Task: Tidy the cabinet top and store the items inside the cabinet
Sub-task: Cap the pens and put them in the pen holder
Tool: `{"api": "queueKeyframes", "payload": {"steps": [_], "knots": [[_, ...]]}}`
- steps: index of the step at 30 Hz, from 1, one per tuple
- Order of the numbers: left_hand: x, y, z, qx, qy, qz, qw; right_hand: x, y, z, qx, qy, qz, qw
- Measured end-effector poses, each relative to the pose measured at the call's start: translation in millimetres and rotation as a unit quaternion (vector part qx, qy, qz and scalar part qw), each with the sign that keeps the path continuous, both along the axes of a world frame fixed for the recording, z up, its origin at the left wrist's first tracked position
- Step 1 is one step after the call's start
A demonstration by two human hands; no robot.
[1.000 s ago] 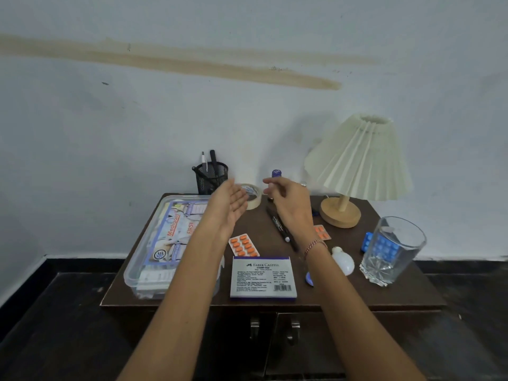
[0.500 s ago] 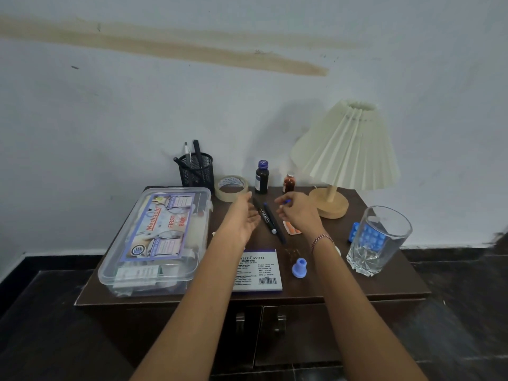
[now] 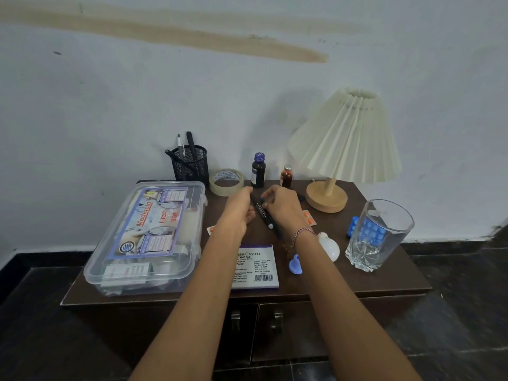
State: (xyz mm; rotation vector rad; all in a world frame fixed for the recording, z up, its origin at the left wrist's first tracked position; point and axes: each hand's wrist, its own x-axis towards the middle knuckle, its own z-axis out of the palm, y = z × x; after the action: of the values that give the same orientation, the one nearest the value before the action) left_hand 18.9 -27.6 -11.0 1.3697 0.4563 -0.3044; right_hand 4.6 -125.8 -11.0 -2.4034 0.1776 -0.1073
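1. Dark brown wooden cabinet (image 3: pixel 365 280): I log its top as crowded, and its two front doors (image 3: pixel 288 331) as closed.
2. Black marker pen with white lettering (image 3: pixel 264 215): it lies at the middle of the top, running from back to front, between the two hands.
3. Left hand (image 3: pixel 238 213): its fingers are loosely stretched, with the tips at the marker's far end; I see nothing held in it.
4. Right hand (image 3: pixel 283 207): its fingers bend down onto the marker's upper part. I cannot tell whether they pinch it or only touch it.
5. Clear plastic first-aid box with a printed lid (image 3: pixel 145 237): it sits on the left part of the top.
6. Black mesh pen holder (image 3: pixel 191 166): it stands at the back with pens upright in it. A roll of pale tape (image 3: pixel 226 182) lies just beside it.
7. Dark bottle with a blue cap (image 3: pixel 258 171) and small amber bottle (image 3: pixel 286 177): both stand upright at the back.
8. Lamp with a cream pleated shade (image 3: pixel 346 138): it stands at the back right on a round wooden base.
9. Clear cut-glass tumbler (image 3: pixel 379 235): it stands at the right edge, with a blue blister pack (image 3: pixel 353 225) just behind it.
10. White stamp-pad box (image 3: pixel 255 266): it lies at the front centre, partly under the left forearm.
11. Orange blister pack (image 3: pixel 310 218): it lies beside the right wrist.
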Motion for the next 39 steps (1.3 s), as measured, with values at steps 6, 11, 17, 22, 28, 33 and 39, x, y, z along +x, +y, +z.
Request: {"api": "queueKeyframes", "payload": {"steps": [6,11,17,22,28,33,39], "knots": [[3.8,-0.7,-5.6,-0.016,0.022,-0.019,0.999,5.9,3.0,-2.5,-0.015,0.016,-0.007,1.0],[5.6,1.0,-4.2,-0.039,0.034,-0.017,0.999,8.4,2.5,-5.5,0.003,0.013,-0.025,1.0],[3.5,8.8,-6.0,-0.032,0.023,-0.005,0.999,9.2,3.4,-8.3,0.067,0.02,-0.043,0.997],[0.4,10.1,-9.0,0.022,-0.005,0.01,1.0,8.6,4.8,-10.9,0.117,0.009,-0.055,0.992],[-2.1,11.2,-8.4,0.048,-0.009,0.002,0.999,9.3,6.6,-12.7,0.148,0.018,-0.065,0.987],[-3.4,12.6,-4.3,0.02,-0.029,0.021,0.999,5.1,4.4,-11.7,0.209,-0.018,-0.057,0.976],[-3.4,19.1,-0.9,-0.006,-0.047,0.04,0.998,-1.3,9.0,-3.7,0.296,-0.037,-0.024,0.954]]}}
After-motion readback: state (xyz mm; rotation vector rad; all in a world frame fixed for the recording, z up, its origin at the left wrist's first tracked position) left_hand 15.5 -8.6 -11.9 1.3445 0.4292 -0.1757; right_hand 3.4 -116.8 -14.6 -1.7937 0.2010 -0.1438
